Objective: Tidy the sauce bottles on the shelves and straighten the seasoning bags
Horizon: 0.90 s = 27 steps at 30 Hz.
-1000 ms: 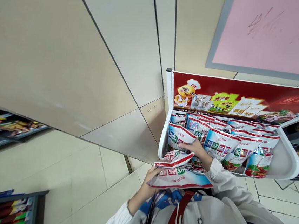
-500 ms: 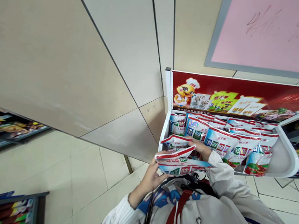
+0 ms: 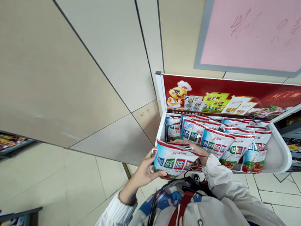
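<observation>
The bag, marked 鲜味 and "600", is grasped by the left hand at the tray's near left corner. The right hand is behind it; I cannot tell its grip. Similar bags stand beyond, below a red panel reading 食品有限公司.

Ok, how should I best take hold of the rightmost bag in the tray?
Probably pinch the rightmost bag by its right edge, coming from the right: the white floor of the tray shows there, while the next bag crowds its left side.
</observation>
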Tool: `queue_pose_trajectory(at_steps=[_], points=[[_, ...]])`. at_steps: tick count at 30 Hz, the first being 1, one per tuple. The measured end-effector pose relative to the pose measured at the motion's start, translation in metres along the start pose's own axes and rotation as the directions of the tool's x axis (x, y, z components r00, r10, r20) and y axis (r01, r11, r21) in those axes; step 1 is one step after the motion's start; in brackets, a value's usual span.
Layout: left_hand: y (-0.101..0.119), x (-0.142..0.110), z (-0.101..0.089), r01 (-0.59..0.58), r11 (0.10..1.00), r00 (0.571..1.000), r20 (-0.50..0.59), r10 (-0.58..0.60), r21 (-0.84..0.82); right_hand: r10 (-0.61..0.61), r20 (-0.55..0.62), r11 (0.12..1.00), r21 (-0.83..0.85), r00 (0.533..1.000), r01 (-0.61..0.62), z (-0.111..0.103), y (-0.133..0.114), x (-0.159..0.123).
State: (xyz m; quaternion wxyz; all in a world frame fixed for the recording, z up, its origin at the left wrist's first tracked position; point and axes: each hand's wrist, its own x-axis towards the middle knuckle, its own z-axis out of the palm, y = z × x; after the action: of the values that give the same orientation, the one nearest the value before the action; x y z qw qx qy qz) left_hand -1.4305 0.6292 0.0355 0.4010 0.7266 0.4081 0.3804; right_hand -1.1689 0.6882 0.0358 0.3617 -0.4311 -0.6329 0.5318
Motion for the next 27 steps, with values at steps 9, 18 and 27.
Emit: queue_pose_trajectory(at_steps=[9, 18, 27], points=[[-0.019, -0.014, 0.001, 0.043, 0.999, 0.997, 0.067, -0.045, 0.034, -0.328, -0.31, 0.813, -0.573, 0.892, 0.1, -0.041, -0.028, -0.018], [-0.026, -0.021, 0.002, 0.044, 0.999, 0.994, 0.101, -0.047, 0.03, -0.157, -0.33, 0.094, -0.943, 0.931, -0.318, -0.067, -0.034, -0.008], [-0.021, -0.018, 0.002, 0.048, 0.999, 0.995, 0.091, -0.048, 0.001, -0.04, -0.068, 0.362, -0.931, 0.997, -0.048, -0.042, -0.047, 0.009]])
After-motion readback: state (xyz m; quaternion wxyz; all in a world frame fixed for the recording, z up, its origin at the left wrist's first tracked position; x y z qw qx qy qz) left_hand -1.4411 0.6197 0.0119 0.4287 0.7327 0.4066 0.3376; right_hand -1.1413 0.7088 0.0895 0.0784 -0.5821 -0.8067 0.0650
